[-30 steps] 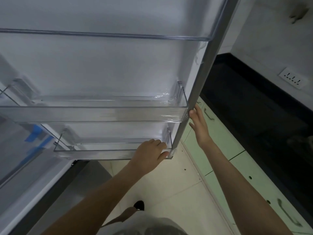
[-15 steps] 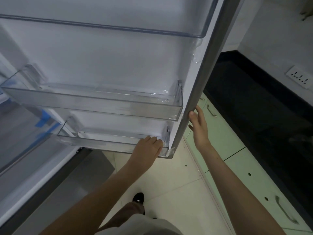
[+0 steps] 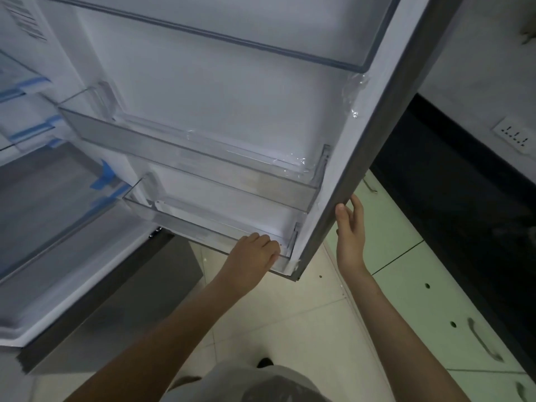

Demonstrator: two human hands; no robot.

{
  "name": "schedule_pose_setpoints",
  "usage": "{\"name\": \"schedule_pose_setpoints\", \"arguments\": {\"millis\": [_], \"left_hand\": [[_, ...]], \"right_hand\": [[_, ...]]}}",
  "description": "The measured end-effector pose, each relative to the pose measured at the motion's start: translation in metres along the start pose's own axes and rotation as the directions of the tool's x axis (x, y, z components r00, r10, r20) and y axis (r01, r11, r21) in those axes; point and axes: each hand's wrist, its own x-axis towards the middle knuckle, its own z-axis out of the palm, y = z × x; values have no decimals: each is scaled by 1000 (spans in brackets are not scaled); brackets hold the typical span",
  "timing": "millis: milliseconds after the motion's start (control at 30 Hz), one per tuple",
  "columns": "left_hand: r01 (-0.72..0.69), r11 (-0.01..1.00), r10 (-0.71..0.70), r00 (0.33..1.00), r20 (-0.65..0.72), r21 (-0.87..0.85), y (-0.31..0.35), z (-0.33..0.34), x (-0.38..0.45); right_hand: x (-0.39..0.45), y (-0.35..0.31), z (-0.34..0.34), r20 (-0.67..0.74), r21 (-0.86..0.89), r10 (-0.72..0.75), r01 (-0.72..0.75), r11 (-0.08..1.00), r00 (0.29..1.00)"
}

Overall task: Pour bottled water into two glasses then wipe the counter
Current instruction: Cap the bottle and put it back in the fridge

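No bottle or glass is in view. The fridge door (image 3: 374, 158) stands open in front of me, its clear door bins bare. My left hand (image 3: 252, 255) is at the lowest door bin (image 3: 208, 227), fingers curled over its front rim near the right end. My right hand (image 3: 351, 230) touches the door's grey outer edge with straight fingers and the thumb tip against the edge. The black counter (image 3: 452, 204) runs along the right side, dark and hard to read.
Fridge shelves with blue tape (image 3: 34, 132) show at the left. Pale green cabinet doors with handles (image 3: 429, 309) sit under the counter. A wall socket (image 3: 514, 136) is above the counter. Tiled floor (image 3: 290, 314) lies below my arms.
The door has swung and its bins now slant down to the right. More of the fridge interior shows at the left. Both hands stay on the door.
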Motion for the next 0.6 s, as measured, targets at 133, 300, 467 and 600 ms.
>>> {"name": "schedule_pose_setpoints", "arguments": {"millis": [133, 300, 467, 600], "left_hand": [[-44, 998, 45, 999, 15, -41, -6, -10, -25], [-139, 986, 141, 990, 15, -93, -19, -26, -63], [-207, 973, 212, 976, 46, -99, -38, -40, -107], [-230, 965, 243, 965, 98, -125, -53, -53, -141]], "right_hand": [[-34, -1, 10, -78, 10, 13, -13, 1000, 997], [-87, 0, 27, -177, -2, -15, 15, 1000, 984], [-148, -1, 50, -260, -7, -30, 29, 1000, 965], [-193, 0, 73, -346, 7, -34, 39, 999, 938]]}}
